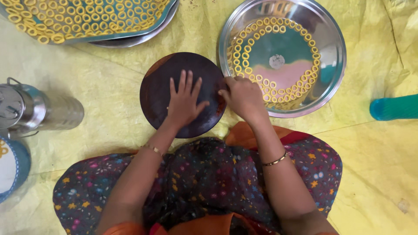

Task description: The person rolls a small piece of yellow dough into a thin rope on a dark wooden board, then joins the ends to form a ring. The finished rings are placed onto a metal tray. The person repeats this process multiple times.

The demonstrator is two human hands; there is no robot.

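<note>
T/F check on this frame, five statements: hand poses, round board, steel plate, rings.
1. The left hand lies flat, fingers spread, on the dark round board. True.
2. The right hand is raised well above the board. False: it is curled at the board's right edge.
3. The steel plate holds yellow dough rings. True.
4. The rings fill the plate's centre. False: they follow its rim.
5. A metal canister lies at left. True.
</note>
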